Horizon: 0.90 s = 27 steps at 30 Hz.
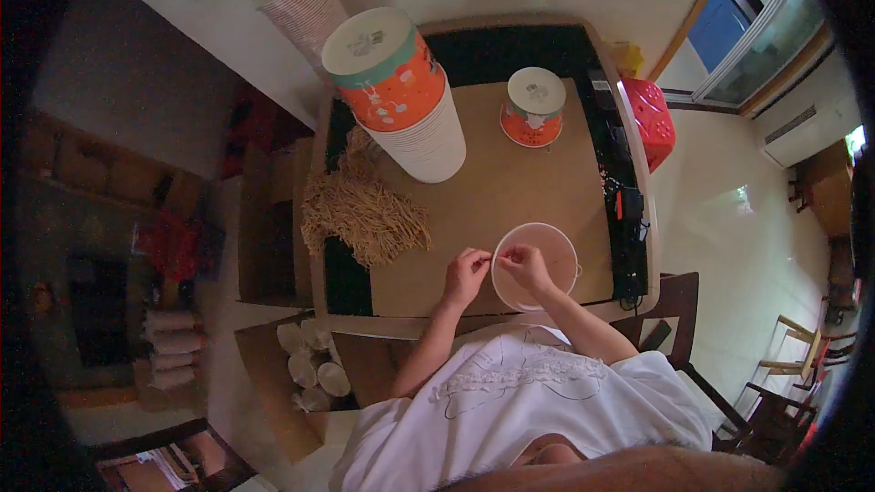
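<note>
My left hand (466,274) and my right hand (526,265) meet at the left rim of a white paper cup (558,246) that lies near the front edge of the brown table (510,191). The fingertips of both hands pinch a thin tan string (497,257) at the cup's rim. A pile of similar tan strings (363,210) lies to the left of my hands on the table.
A tall stack of cups with an orange band (401,91) stands at the back left, a short orange cup (533,107) at the back. Black devices (627,210) line the right edge. Finished cups (310,364) lie in a box below left. A red stool (653,118) stands at the right.
</note>
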Tool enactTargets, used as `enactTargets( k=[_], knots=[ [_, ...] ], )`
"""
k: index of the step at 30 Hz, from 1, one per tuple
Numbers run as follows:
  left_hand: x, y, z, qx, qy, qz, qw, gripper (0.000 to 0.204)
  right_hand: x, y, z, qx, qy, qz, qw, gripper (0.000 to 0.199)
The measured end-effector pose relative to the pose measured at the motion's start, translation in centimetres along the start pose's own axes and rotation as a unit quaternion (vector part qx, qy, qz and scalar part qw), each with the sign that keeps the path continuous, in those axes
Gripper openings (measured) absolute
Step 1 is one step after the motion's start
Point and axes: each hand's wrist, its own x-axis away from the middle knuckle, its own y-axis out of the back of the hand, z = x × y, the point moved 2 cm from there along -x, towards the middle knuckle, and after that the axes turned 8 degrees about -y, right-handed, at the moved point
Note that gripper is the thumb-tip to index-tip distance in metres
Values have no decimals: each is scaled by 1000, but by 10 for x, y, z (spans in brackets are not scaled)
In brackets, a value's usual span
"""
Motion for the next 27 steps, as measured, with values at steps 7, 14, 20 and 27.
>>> enactTargets(
  k=[7,14,20,27],
  knots=[
    [1,-9,21,56,33,-47,997,7,33,-2,41,97,65,-1,993,18],
    [-7,-17,55,322,262,92,905,13,47,-53,36,474,427,78,766,23],
    [-4,-26,78,503,340,127,784,19,-30,-33,72,569,139,79,807,26],
    [-14,-47,64,495,230,-10,838,18,-56,0,60,523,50,126,842,31]
  ],
)
